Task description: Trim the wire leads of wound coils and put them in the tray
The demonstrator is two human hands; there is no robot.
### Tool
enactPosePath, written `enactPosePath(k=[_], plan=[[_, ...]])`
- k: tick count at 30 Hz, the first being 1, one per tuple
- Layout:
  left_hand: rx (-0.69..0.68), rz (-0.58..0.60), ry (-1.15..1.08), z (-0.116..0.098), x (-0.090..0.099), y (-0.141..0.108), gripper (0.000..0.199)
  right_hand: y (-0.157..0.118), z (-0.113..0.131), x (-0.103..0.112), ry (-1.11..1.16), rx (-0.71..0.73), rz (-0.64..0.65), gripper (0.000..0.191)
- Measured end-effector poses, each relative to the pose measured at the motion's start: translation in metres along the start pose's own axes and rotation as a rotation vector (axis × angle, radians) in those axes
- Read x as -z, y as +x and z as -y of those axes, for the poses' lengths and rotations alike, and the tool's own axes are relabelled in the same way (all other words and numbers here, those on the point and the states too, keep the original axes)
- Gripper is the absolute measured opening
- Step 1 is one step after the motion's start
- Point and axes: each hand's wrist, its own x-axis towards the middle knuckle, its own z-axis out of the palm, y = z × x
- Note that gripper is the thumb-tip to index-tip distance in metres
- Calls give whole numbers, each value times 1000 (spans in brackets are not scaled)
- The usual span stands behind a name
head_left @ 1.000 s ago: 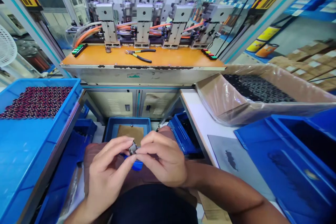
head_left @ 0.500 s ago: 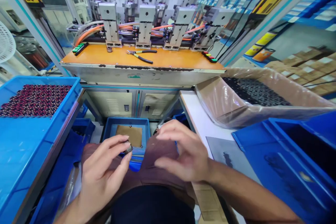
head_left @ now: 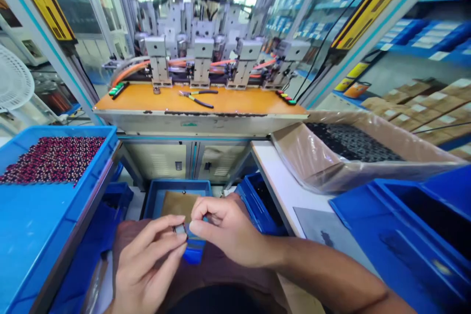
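Observation:
Between the thumb and fingers of my left hand (head_left: 150, 260) is a small metallic cylindrical part (head_left: 180, 229), held above my lap. My fingers cover some of it, so its exact kind does not show. Close to the right side of that part, my right hand (head_left: 230, 230) is curled with thumb and forefinger together. Whatever is in that pinch, if anything, is hidden or too small to see. Below both hands sits a blue tray (head_left: 156, 189) with a piece of brown cardboard (head_left: 172, 203) in it.
A blue bin (head_left: 110, 132) of small red-and-dark parts (head_left: 62, 157) stands left. Ahead, pliers (head_left: 198, 98) lie on an orange machine bench (head_left: 239, 100). At right are a plastic-lined carton (head_left: 294, 157) of dark parts and a large blue crate (head_left: 397, 235).
My right hand has moved left, toward the part in my left hand, and its fingers have closed from a spread pose. The camera view has tilted up slightly.

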Motion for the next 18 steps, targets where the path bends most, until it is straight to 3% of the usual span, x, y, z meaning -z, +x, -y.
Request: enactPosePath(k=[3,6,9,12,15,18], plan=[[-14,-64,45,7,4,3,33,38,4,23,-192,127,-10,15],[29,-143,69,12,10,5,30,109,16,67,-710,388,-242,13],[112,-211,56,15,16,3,28,190,21,113,-880,361,-306,22],[182,-258,53,14,21,-2,25,249,9,141,-970,286,-272,21],[243,-277,64,12,28,-8,26,274,-9,151,-1028,230,-198,23],[307,-297,37,10,33,-13,27,272,-19,155,-1077,207,-115,25]])
